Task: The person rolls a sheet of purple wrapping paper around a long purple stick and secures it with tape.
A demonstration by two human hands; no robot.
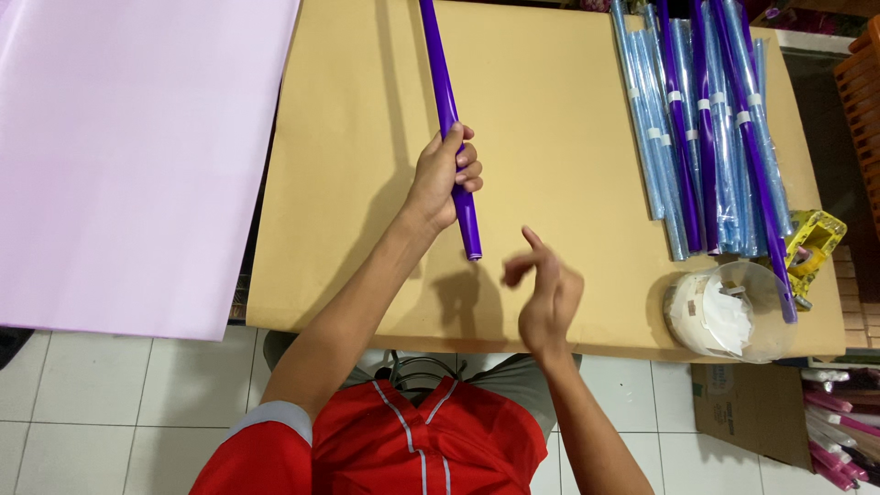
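My left hand (444,174) grips a long purple rolled sheet (440,78) near its lower end, holding it over the tan table (550,137). The roll runs from the table's far edge down to a point just past my hand. My right hand (546,298) hovers lower, near the table's front edge, with fingers loosely apart and nothing in it. It is a short way right of the roll's end.
A pile of blue and purple rolled sheets (710,128) banded with white tape lies at the right. A clear plastic tub (729,312) with white contents stands at the front right, a yellow tape dispenser (811,243) beside it. A large pale lilac sheet (128,156) covers the left.
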